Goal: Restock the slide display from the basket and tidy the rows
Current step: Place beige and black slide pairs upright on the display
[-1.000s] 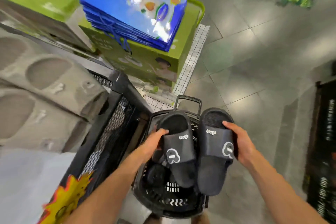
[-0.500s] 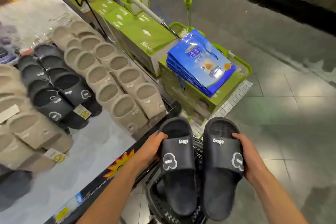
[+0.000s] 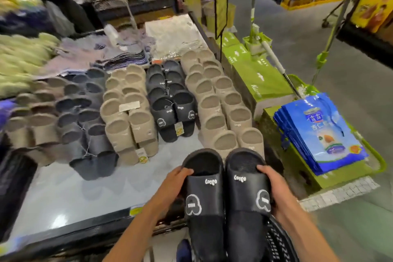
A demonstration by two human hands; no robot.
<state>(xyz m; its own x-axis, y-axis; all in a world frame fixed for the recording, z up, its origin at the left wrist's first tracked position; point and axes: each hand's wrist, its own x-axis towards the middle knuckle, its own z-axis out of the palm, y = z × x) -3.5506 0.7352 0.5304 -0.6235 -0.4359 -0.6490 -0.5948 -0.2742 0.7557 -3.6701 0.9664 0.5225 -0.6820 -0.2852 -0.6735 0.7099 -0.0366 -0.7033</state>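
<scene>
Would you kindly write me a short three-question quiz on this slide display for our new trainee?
1. True or false: the left hand and right hand together hold a pair of black slides.
2. The black row on the table stands between rows of which colour? A) beige B) green C) red
3. Fill in: the blue bags lie to the ____ of the table.
Key: 1 true; 2 A; 3 right.

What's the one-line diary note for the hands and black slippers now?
left hand: holds left black slide | right hand: holds right black slide | position: above basket, facing display table | step: pair not yet placed
</scene>
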